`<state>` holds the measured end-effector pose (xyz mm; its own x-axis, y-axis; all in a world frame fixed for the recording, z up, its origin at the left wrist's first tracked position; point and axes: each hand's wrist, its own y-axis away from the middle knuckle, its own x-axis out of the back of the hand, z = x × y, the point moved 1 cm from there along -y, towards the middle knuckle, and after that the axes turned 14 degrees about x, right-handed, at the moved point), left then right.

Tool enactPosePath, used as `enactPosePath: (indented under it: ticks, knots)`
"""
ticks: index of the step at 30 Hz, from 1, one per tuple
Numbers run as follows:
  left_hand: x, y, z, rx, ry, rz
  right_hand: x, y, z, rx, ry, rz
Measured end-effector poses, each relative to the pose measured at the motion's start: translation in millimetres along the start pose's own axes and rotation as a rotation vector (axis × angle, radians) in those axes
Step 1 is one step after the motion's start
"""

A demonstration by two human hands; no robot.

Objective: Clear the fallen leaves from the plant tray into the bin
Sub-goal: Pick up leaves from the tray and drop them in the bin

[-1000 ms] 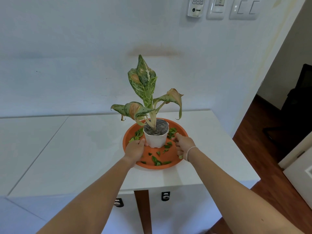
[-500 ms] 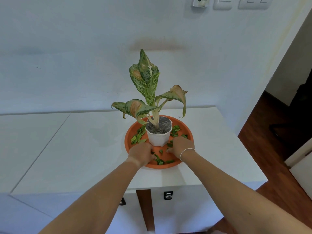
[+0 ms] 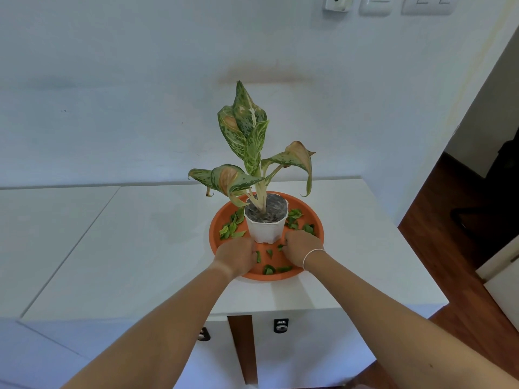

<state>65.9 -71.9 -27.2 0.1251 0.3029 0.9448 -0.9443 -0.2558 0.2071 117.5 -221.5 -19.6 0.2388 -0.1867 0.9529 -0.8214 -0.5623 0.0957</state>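
Note:
A round orange plant tray (image 3: 314, 249) sits on the white table, with a white pot (image 3: 266, 230) and a speckled plant (image 3: 248, 136) at its middle. Several small green fallen leaves (image 3: 231, 228) lie on the tray left, right and in front of the pot. My left hand (image 3: 236, 255) rests knuckles-up on the tray's front left, fingers curled onto a leaf (image 3: 258, 256). My right hand (image 3: 302, 244), with a white wristband, is curled on the front right, its fingertips on a leaf (image 3: 280, 247). No bin is in view.
The white table (image 3: 140, 248) stands against a white wall, with its right edge near a doorway and a wooden floor (image 3: 463, 262). Wall switches (image 3: 376, 4) hang above. Two dark knobs (image 3: 280, 325) sit under the table's front edge.
Both hands slid from the sides of the pot down to the tray's front and curled their fingers onto the leaves there. The view has moved in closer.

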Motion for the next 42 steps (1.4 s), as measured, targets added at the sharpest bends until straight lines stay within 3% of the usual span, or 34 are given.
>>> enactPosePath:
  ticks: [4, 10, 14, 17, 23, 30, 33, 36, 39, 42]
  knots:
    - [9, 1, 0, 0.044, 0.23, -0.046, 11, 2, 2, -0.088, -0.43, 0.006]
    - [18, -3, -3, 0.237, 0.622, -0.114, 12, 15, 14, -0.416, -1.526, 0.044]
    - [21, 1, -7, 0.45, 0.962, -0.255, 6, 22, 12, -0.463, -1.835, 0.116]
    - [21, 5, -11, 0.49, 1.096, -0.312, 4, 24, 10, -0.483, -1.913, 0.203]
    - [23, 11, -14, 0.496, 1.157, -0.31, 5, 28, 6, -0.44, -1.674, 0.215]
    - [26, 14, -17, 0.484, 0.985, -0.236, 18, 30, -4, -0.272, -0.823, 0.11]
    - [22, 9, -19, 0.35, 0.639, -0.144, 14, 28, -7, -0.16, -0.43, -0.053]
    - [17, 9, -18, 0.256, 0.227, -0.191, 10, 27, -11, -0.122, -0.172, -0.175]
    - [16, 12, -12, 0.222, 0.038, -0.191, 6, 25, -19, -0.094, -0.076, -0.147]
    - [16, 14, -5, 0.219, -0.043, -0.169, -2, 14, -23, -0.123, -0.13, -0.073]
